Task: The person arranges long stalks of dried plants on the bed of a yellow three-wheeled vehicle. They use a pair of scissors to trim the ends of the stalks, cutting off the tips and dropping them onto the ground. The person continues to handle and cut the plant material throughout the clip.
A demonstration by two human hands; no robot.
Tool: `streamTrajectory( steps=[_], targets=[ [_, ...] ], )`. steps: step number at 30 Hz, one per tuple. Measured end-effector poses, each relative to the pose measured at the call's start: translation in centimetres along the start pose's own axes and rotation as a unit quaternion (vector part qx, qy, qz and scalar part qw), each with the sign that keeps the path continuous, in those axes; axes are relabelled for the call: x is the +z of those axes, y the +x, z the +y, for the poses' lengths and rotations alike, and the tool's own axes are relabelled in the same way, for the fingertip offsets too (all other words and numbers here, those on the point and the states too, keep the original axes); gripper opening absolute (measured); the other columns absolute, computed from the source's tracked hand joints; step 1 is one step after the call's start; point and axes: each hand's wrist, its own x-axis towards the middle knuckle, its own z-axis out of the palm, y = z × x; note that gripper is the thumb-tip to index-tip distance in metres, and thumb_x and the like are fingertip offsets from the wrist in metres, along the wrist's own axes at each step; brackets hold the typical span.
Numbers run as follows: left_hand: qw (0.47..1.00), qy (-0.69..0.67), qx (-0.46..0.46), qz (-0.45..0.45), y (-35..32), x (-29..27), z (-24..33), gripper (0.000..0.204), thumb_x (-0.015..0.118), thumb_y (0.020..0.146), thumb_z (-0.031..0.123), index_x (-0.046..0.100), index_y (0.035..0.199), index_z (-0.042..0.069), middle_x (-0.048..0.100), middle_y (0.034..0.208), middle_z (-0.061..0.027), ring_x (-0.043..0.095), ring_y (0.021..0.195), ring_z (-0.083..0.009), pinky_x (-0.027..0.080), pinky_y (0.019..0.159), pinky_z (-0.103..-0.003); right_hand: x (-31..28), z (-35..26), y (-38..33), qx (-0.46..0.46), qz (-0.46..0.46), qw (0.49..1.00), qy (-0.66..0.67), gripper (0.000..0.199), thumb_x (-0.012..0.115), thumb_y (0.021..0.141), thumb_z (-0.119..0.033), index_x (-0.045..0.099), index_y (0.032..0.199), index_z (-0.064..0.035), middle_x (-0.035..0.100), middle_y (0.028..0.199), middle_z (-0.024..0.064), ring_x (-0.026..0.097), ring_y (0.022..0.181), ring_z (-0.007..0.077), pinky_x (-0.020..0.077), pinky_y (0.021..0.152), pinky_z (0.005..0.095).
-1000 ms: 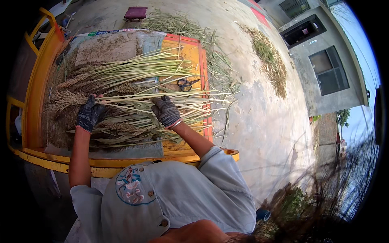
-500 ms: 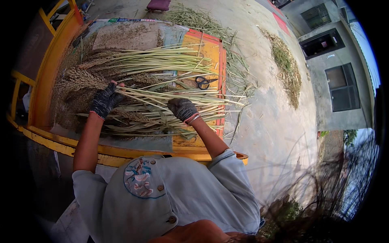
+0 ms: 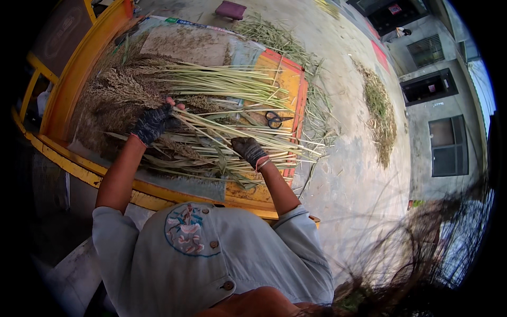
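Both my hands wear dark knit gloves. My left hand [image 3: 152, 122] is closed around a bundle of pale green stalks [image 3: 222, 129] near their brown seed heads [image 3: 119, 87]. My right hand [image 3: 249, 150] grips the same bundle farther along, toward the cut ends. The stalks lie across a yellow-framed work table [image 3: 79, 63] covered with a sheet and an orange panel [image 3: 288, 74]. Black-handled scissors [image 3: 274, 119] rest on the stalks just beyond my right hand.
Loose stalks spill off the table's right edge onto the concrete ground [image 3: 359, 174]. More cut grass lies in piles on the ground [image 3: 380, 111]. A small purple stool [image 3: 230, 9] stands beyond the table. A grey building wall with windows [image 3: 441, 142] is at right.
The view has tilted and shifted, so the table now sits more upper left. My left hand has lifted the seed-head end of the bundle; my right hand slid along the stalks.
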Motion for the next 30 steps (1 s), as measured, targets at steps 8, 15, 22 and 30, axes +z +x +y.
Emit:
streamTrajectory(
  steps=[8, 15, 22, 30],
  targets=[
    [0.998, 0.005, 0.009, -0.063, -1.0, 0.1, 0.8, 0.014, 0.060, 0.084, 0.020, 0.054, 0.094, 0.014, 0.056, 0.110, -0.0104, 0.054, 0.100, -0.0240, 0.051, 0.079, -0.035, -5.5, -4.4, 0.0, 0.018, -0.078, 0.997, 0.000, 0.024, 0.050, 0.087, -0.024, 0.059, 0.085, -0.0024, 0.059, 0.075, 0.0181, 0.056, 0.065, 0.0328, 0.0452, 0.059, 0.0414],
    [0.995, 0.011, 0.009, -0.103, -1.3, -0.6, 1.0, 0.018, 0.060, 0.084, 0.016, 0.050, 0.098, 0.013, 0.055, 0.109, -0.0121, 0.050, 0.107, -0.0312, 0.049, 0.083, -0.042, -3.0, -2.4, -0.4, 0.142, -0.020, 0.980, 0.137, 0.015, 0.053, 0.084, -0.018, 0.055, 0.085, -0.0039, 0.057, 0.075, 0.0140, 0.054, 0.067, 0.0302, 0.0428, 0.061, 0.0388],
    [0.994, -0.059, 0.021, -0.092, -1.1, -1.1, 0.9, 0.016, 0.060, 0.083, 0.017, 0.052, 0.096, 0.012, 0.056, 0.104, -0.0114, 0.051, 0.106, -0.0320, 0.049, 0.081, -0.048, -2.2, 0.2, -0.9, 0.250, 0.194, 0.668, 0.673, 0.013, 0.056, 0.084, -0.018, 0.057, 0.080, -0.0056, 0.053, 0.065, 0.0055, 0.048, 0.055, 0.0172, 0.0405, 0.052, 0.0293],
    [0.996, -0.057, 0.060, -0.022, -1.4, -1.7, 2.3, 0.014, 0.059, 0.084, 0.015, 0.054, 0.096, 0.010, 0.059, 0.101, -0.0140, 0.056, 0.099, -0.0297, 0.054, 0.079, -0.042, -9.3, 0.2, -2.7, 0.326, 0.171, 0.504, 0.781, 0.015, 0.050, 0.084, -0.021, 0.049, 0.072, -0.0106, 0.040, 0.053, 0.0000, 0.034, 0.041, 0.0136, 0.0284, 0.037, 0.0293]
  ],
)
